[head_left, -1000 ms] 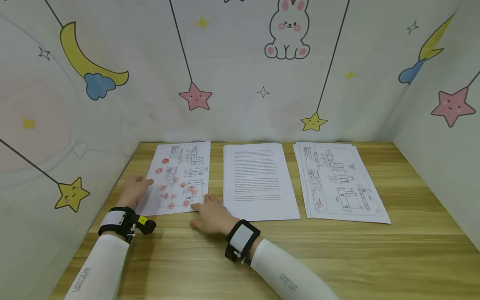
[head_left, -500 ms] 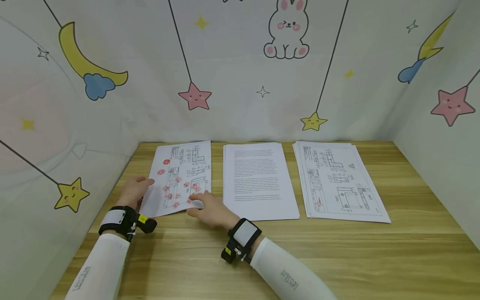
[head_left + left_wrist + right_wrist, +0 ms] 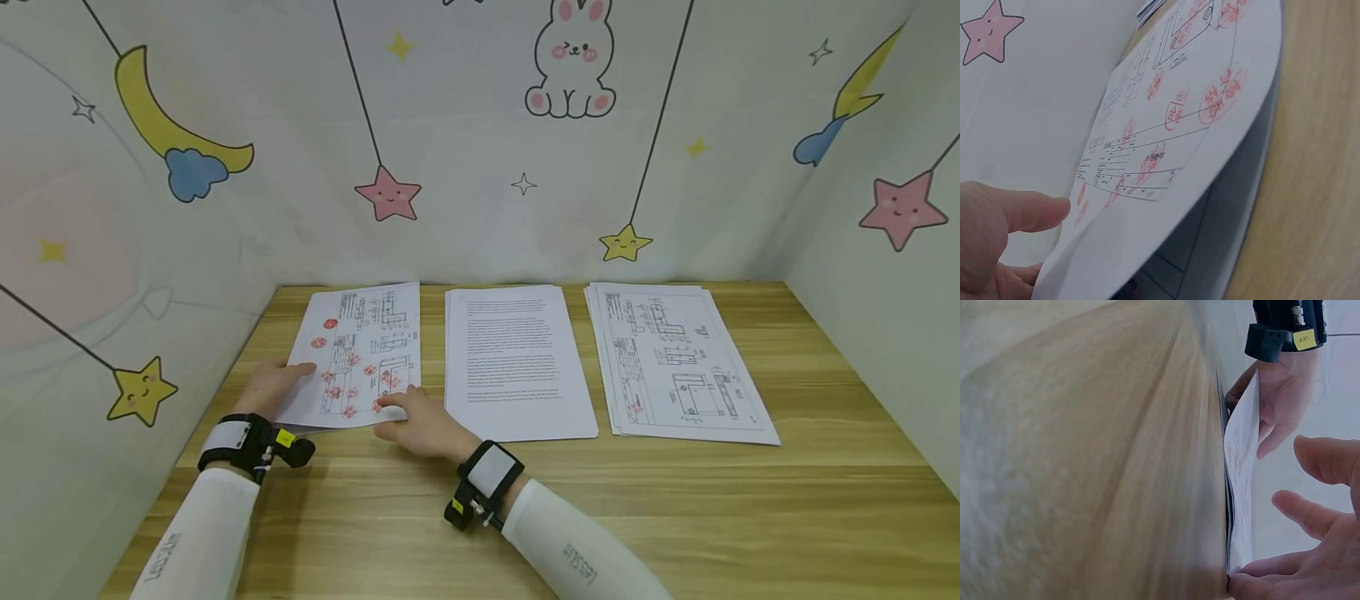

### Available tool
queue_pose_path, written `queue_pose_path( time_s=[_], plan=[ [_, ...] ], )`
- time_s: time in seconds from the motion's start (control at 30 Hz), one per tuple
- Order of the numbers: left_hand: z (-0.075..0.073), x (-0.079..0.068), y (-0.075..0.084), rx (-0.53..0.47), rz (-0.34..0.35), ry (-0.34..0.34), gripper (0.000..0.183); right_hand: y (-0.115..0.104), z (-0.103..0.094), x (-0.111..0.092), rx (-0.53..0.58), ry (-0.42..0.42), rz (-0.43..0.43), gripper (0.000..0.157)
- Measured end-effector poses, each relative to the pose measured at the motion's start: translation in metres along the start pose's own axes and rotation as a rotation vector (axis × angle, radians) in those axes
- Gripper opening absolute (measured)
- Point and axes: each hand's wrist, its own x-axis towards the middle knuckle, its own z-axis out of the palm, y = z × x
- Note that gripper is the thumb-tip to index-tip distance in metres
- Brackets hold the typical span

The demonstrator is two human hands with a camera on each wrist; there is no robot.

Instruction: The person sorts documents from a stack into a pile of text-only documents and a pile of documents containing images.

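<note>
A white sheet (image 3: pixel 352 333) with line drawings and red stamp marks lies on top of the left paper stack. My left hand (image 3: pixel 268 388) grips it by the left edge, thumb above and fingers tucked beneath. In the left wrist view, the sheet (image 3: pixel 1147 144) bows up, leaving a dark gap over the lower paper (image 3: pixel 1244 206). My right hand (image 3: pixel 429 425) is at the near right corner. Seen from the right wrist, its thumb and index finger are spread, while lower fingertips (image 3: pixel 1241 584) touch the paper edge.
A stack of printed text pages (image 3: pixel 517 367) lies in the middle of the wooden table (image 3: pixel 405 533). To its right is another stack of drawing sheets (image 3: pixel 682 367). A patterned cloth backdrop (image 3: pixel 480 225) rises behind and at both sides.
The stamped sheet's left near edge has come up off the paper below, with my left hand on it. My right fingers have moved slightly farther over the near right corner.
</note>
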Motion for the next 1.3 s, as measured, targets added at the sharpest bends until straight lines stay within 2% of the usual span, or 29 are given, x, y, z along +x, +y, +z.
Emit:
queue_pose_path(
  time_s=[0.2, 0.33, 0.53, 0.67, 0.87, 0.97, 1.07, 1.17, 1.3],
  plan=[
    [0.002, 0.000, -0.003, -0.011, 0.064, -0.041, 0.061, 0.001, 0.003, 0.001, 0.017, -0.005, -0.003, 0.046],
    [0.001, 0.000, -0.004, -0.032, 0.107, -0.048, 0.060, 0.003, 0.000, 0.002, 0.092, 0.013, 0.013, 0.049],
    [-0.001, -0.008, -0.004, -0.161, 0.115, -0.065, 0.067, 0.008, -0.012, 0.003, 0.309, 0.131, 0.067, 0.061],
    [-0.001, -0.016, 0.001, -0.191, 0.145, -0.084, 0.070, 0.012, -0.020, 0.007, 0.525, 0.203, 0.044, 0.065],
    [0.003, -0.029, 0.009, -0.197, 0.232, -0.108, 0.070, 0.019, -0.029, 0.015, 0.802, 0.279, 0.208, 0.077],
    [0.005, -0.034, 0.011, -0.207, 0.278, -0.133, 0.066, 0.022, -0.030, 0.017, 0.889, 0.264, 0.216, 0.055],
    [0.006, -0.037, 0.012, -0.210, 0.313, -0.158, 0.064, 0.025, -0.029, 0.017, 0.907, 0.259, 0.206, 0.032],
    [0.004, -0.040, 0.012, -0.208, 0.320, -0.173, 0.064, 0.027, -0.029, 0.018, 0.872, 0.283, 0.221, 0.027],
    [-0.002, -0.040, 0.006, -0.192, 0.311, -0.146, 0.068, 0.029, -0.028, 0.017, 0.839, 0.299, 0.229, 0.027]
  ],
)
